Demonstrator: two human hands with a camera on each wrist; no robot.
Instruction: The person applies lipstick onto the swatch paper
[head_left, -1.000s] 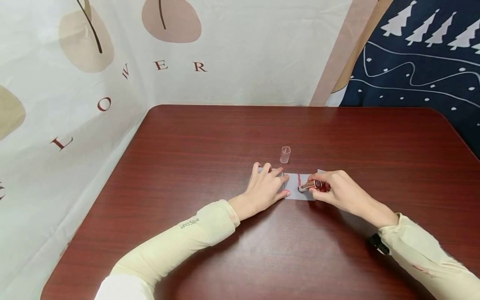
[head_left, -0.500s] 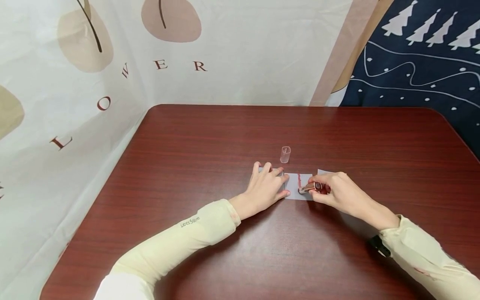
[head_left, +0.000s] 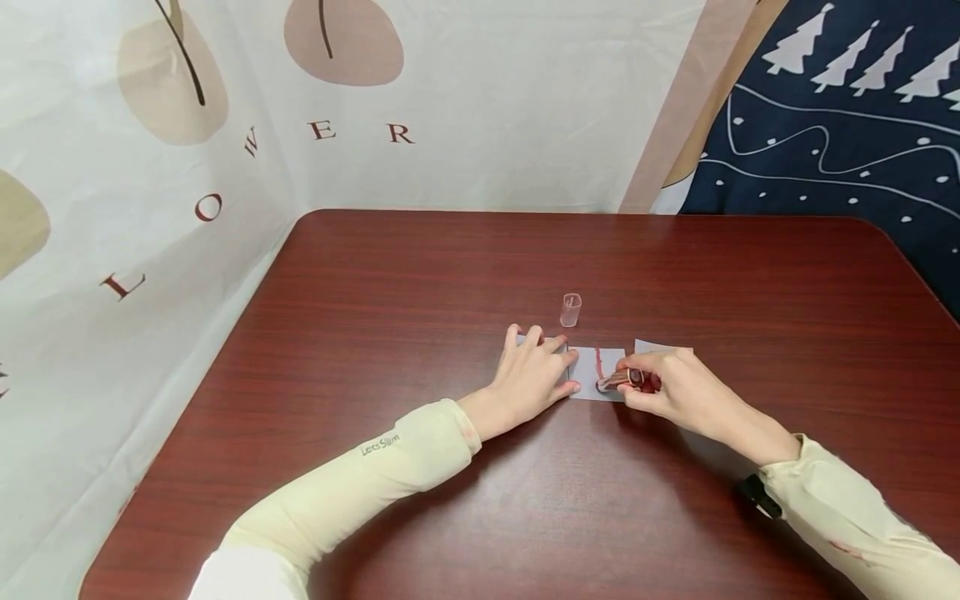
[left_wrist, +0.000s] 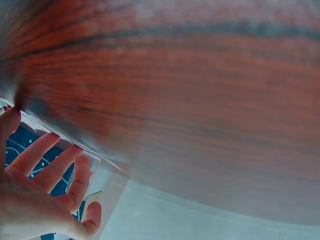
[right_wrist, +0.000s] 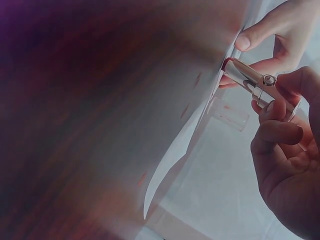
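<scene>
In the head view my right hand (head_left: 686, 387) pinches a lipstick (head_left: 628, 378) between thumb and fingers, its tip down at a white sheet of paper (head_left: 583, 371). A red stroke (head_left: 598, 363) runs down that paper to the tip. In the right wrist view the metallic lipstick tube (right_wrist: 256, 82) shows its red end right at the paper. My left hand (head_left: 523, 383) rests with spread fingers on the paper's left part and hides much of it. A clear lipstick cap (head_left: 571, 310) stands on the table just beyond the paper.
Another piece of white paper (head_left: 660, 345) pokes out behind my right hand. The dark red wooden table (head_left: 420, 292) has its far edge against a pale printed cloth (head_left: 510, 150). A navy cloth with white trees (head_left: 832, 142) hangs at the right.
My right hand has drawn the lipstick slightly toward me, and the red stroke is longer at its near end. The left hand has stayed in place.
</scene>
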